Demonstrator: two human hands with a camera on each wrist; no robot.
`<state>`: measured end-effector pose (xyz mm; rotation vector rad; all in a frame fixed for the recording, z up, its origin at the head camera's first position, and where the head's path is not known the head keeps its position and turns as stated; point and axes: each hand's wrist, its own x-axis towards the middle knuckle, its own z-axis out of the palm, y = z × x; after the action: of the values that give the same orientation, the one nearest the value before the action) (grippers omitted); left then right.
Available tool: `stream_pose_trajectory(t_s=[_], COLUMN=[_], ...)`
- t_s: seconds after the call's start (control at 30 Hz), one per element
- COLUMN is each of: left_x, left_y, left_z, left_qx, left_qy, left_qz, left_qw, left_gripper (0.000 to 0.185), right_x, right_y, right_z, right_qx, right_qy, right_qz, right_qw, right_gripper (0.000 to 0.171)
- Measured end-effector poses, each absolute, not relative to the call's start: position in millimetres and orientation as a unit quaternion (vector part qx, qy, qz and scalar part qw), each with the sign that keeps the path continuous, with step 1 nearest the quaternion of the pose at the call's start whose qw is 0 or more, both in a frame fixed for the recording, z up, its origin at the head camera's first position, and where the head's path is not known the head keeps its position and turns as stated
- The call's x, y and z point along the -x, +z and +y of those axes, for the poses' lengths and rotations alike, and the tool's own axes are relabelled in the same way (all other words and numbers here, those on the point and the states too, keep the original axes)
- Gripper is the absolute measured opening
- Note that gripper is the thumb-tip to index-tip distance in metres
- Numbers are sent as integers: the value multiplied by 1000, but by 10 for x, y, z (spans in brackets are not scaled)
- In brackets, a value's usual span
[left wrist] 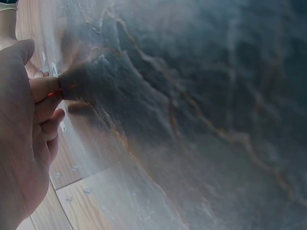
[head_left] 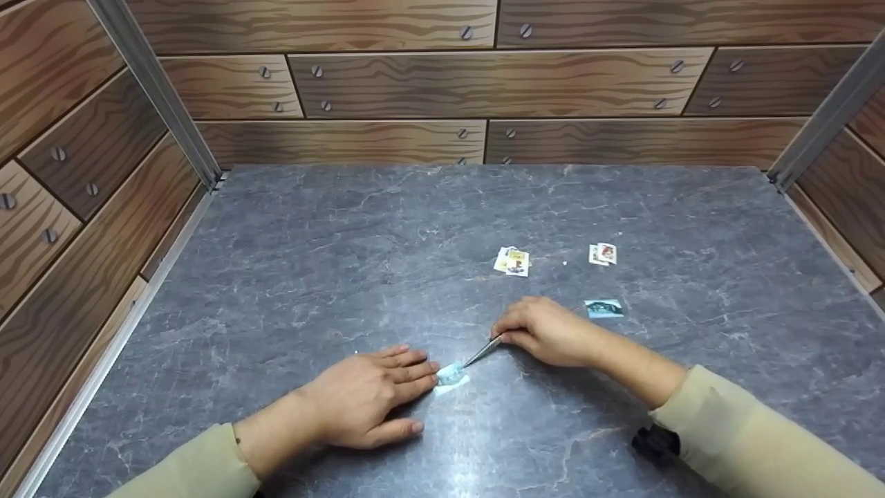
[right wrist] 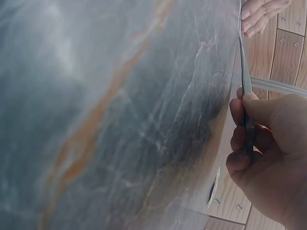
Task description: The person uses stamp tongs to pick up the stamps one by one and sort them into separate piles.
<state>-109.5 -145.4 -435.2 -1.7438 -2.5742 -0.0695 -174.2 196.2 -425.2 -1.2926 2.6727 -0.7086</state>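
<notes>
A small, shiny light-blue piece [head_left: 451, 384], like a sticker or film, lies on the marbled table [head_left: 311, 277] between the two hands. My left hand [head_left: 366, 398] rests palm down with its fingers extended, their tips right at the piece's left edge. From the right, my right hand [head_left: 553, 335] pinches a pair of metal tweezers [head_left: 482, 351] between thumb and fingers. The tweezers' tip points down-left and meets the piece's upper right part in the head view. In the right wrist view, the curled fingers wrap the tweezers [right wrist: 246, 91], with the other hand's fingertips near the far end.
Another blue rectangular piece [head_left: 603, 308] lies beyond the right forearm. Farther back are two small groups of overlapping printed pieces, one near the middle [head_left: 517, 263] and another pair [head_left: 607, 253] to its right. Wood-patterned walls [head_left: 484, 83] border the table.
</notes>
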Motion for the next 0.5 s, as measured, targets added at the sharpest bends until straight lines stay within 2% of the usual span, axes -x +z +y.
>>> stream_pose_trajectory(t_s=[0.5], left_x=[1143], left_y=[-4290], left_z=[-1408], left_qx=[565], left_qy=[-12], left_qz=[-825], left_qw=[12], left_gripper=[68], right_x=[1710], right_y=[-4212], right_z=[2014], right_qx=[416], right_qy=[-235], right_qz=[878], right_qw=[41], right_gripper=[17])
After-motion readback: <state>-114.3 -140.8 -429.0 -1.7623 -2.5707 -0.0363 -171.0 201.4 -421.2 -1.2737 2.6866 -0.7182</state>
